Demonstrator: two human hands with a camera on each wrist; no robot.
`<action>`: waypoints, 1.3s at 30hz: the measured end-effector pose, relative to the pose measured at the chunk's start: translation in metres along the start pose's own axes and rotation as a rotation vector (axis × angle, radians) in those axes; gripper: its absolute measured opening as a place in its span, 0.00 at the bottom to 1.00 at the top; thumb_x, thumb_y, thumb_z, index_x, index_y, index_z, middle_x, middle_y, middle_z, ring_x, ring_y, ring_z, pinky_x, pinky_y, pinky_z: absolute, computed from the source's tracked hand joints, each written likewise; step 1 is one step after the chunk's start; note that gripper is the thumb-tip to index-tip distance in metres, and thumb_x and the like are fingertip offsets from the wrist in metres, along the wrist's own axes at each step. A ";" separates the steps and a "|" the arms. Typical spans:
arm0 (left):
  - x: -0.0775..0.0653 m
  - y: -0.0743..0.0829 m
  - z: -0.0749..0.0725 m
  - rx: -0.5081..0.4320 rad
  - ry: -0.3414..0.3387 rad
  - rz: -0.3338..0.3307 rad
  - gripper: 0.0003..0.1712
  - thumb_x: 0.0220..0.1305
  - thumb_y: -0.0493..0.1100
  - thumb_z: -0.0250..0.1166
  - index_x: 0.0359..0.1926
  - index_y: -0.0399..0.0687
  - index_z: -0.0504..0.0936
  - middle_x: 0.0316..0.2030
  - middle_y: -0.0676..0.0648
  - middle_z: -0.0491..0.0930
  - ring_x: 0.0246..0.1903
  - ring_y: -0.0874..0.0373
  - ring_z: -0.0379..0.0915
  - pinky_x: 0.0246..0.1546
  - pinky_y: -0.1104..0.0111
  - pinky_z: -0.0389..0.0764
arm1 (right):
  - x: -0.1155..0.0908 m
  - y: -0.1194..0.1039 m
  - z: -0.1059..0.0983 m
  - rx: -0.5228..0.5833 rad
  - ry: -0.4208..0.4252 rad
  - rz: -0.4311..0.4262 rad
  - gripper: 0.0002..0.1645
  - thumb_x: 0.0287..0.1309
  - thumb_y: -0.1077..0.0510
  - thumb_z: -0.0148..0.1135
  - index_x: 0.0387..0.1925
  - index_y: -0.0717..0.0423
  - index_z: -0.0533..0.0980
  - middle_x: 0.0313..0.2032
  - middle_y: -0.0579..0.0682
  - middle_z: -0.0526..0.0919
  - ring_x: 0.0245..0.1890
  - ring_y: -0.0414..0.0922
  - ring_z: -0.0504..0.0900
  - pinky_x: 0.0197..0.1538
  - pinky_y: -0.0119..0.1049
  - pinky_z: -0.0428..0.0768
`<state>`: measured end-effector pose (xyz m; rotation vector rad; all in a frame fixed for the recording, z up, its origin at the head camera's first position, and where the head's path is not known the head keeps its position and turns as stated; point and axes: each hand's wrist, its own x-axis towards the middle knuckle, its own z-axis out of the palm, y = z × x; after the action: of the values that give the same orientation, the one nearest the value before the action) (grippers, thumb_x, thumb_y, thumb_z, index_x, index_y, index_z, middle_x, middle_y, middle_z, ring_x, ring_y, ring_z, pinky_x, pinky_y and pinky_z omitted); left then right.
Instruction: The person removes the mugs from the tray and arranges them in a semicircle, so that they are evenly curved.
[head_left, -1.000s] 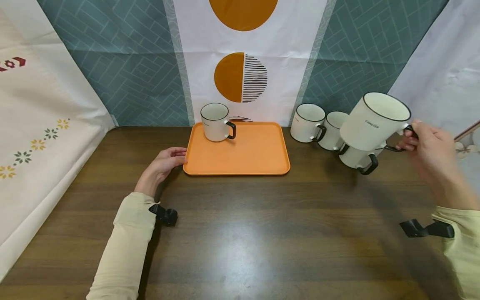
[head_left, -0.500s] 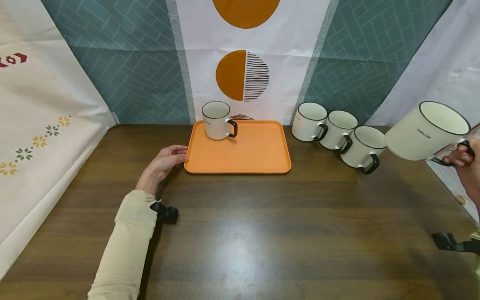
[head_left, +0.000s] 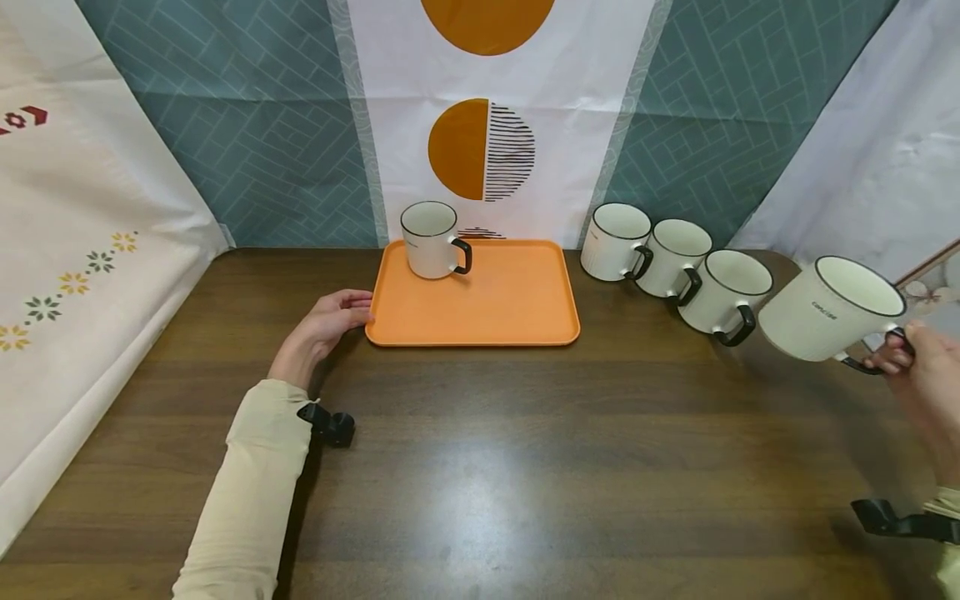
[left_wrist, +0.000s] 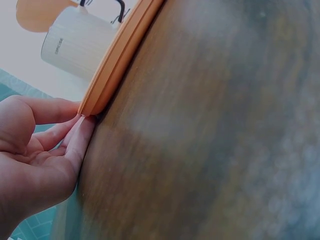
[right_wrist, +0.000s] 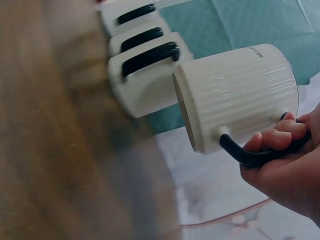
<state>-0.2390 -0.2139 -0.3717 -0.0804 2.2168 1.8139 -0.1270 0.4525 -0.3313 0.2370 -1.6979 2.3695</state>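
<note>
My right hand grips the black handle of a white mug, which has a black rim and small lettering. The mug tilts and is held off the table at the right end of a row of similar mugs; in the right wrist view its ribbed side and base show. On the left, my left hand pinches the left edge of an orange rectangular tray. Seen from the left wrist, thumb and fingers meet at the tray's rim. Another white mug stands upright on the tray's back left.
Three white mugs stand in a slanting row right of the tray: the back one, the middle one and the front one. Fabric hangs behind the brown wooden table. White cloth borders the left side.
My right hand carried its mug from above the front mug of the row out to the right, then lowered it and came slightly back left. My left hand and the tray stay put.
</note>
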 end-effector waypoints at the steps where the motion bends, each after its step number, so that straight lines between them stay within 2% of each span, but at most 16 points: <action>1: 0.000 0.000 0.000 0.003 0.001 -0.006 0.30 0.68 0.28 0.53 0.68 0.24 0.55 0.62 0.31 0.60 0.52 0.53 0.66 0.52 0.74 0.73 | -0.002 0.001 0.001 -0.046 0.011 0.018 0.22 0.76 0.62 0.29 0.28 0.63 0.66 0.20 0.50 0.52 0.21 0.44 0.47 0.30 0.29 0.65; 2: 0.000 0.001 -0.001 0.007 0.000 -0.009 0.31 0.68 0.28 0.53 0.68 0.25 0.55 0.63 0.30 0.60 0.53 0.52 0.65 0.54 0.73 0.72 | -0.003 0.003 0.000 -0.084 0.017 0.027 0.20 0.76 0.61 0.30 0.28 0.63 0.65 0.21 0.49 0.53 0.21 0.44 0.48 0.30 0.29 0.65; 4: -0.001 0.001 -0.001 0.017 0.000 -0.015 0.31 0.68 0.29 0.53 0.69 0.25 0.55 0.63 0.31 0.59 0.55 0.50 0.65 0.57 0.71 0.71 | -0.004 0.008 -0.004 -0.090 0.021 0.061 0.19 0.76 0.60 0.32 0.30 0.63 0.64 0.22 0.49 0.57 0.21 0.44 0.52 0.31 0.29 0.67; 7: -0.001 0.002 -0.001 0.018 -0.002 -0.020 0.31 0.68 0.29 0.53 0.69 0.26 0.54 0.64 0.31 0.59 0.56 0.49 0.64 0.59 0.69 0.69 | -0.002 0.019 -0.018 -0.134 0.024 0.083 0.18 0.75 0.57 0.36 0.31 0.63 0.65 0.24 0.48 0.60 0.22 0.42 0.57 0.32 0.29 0.69; 12: 0.000 0.003 -0.001 0.005 -0.008 -0.018 0.31 0.68 0.29 0.53 0.69 0.26 0.54 0.64 0.31 0.59 0.55 0.50 0.64 0.57 0.70 0.71 | -0.001 0.033 -0.036 -0.193 0.048 0.112 0.15 0.74 0.55 0.40 0.34 0.61 0.66 0.28 0.47 0.65 0.25 0.39 0.64 0.34 0.29 0.71; 18: 0.002 0.004 0.000 0.009 -0.002 -0.009 0.30 0.68 0.28 0.53 0.68 0.25 0.55 0.63 0.31 0.60 0.54 0.51 0.65 0.53 0.73 0.73 | -0.010 0.028 -0.017 -0.095 0.007 0.115 0.15 0.75 0.60 0.37 0.33 0.63 0.66 0.28 0.49 0.66 0.26 0.40 0.65 0.34 0.30 0.72; 23: 0.003 0.005 0.001 0.009 -0.003 -0.003 0.30 0.67 0.28 0.53 0.68 0.25 0.55 0.62 0.31 0.60 0.52 0.53 0.67 0.52 0.74 0.73 | -0.016 0.026 -0.007 -0.123 -0.048 0.103 0.17 0.75 0.60 0.37 0.31 0.64 0.66 0.26 0.49 0.65 0.26 0.40 0.67 0.34 0.28 0.72; 29: 0.003 0.005 0.001 0.014 -0.001 -0.011 0.31 0.67 0.29 0.53 0.68 0.26 0.55 0.62 0.31 0.60 0.54 0.51 0.65 0.55 0.72 0.72 | -0.018 0.029 -0.014 -0.127 -0.132 0.120 0.17 0.75 0.61 0.37 0.30 0.64 0.67 0.25 0.50 0.65 0.29 0.42 0.70 0.37 0.28 0.73; 35: 0.002 0.004 0.003 0.005 -0.004 -0.015 0.31 0.67 0.29 0.54 0.68 0.25 0.55 0.63 0.31 0.60 0.54 0.51 0.65 0.54 0.73 0.72 | -0.019 0.023 -0.014 -0.263 -0.233 0.210 0.15 0.75 0.61 0.38 0.34 0.63 0.68 0.26 0.51 0.64 0.28 0.43 0.65 0.34 0.30 0.71; 39: -0.001 0.002 0.001 0.010 0.005 -0.021 0.31 0.68 0.29 0.53 0.68 0.25 0.55 0.63 0.31 0.60 0.54 0.51 0.64 0.52 0.74 0.73 | -0.017 0.020 -0.006 -0.370 -0.323 0.277 0.16 0.76 0.62 0.37 0.34 0.66 0.68 0.27 0.52 0.66 0.29 0.44 0.68 0.32 0.33 0.70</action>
<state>-0.2387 -0.2121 -0.3699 -0.1057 2.2196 1.7933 -0.1163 0.4506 -0.3553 0.3559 -2.4229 2.2251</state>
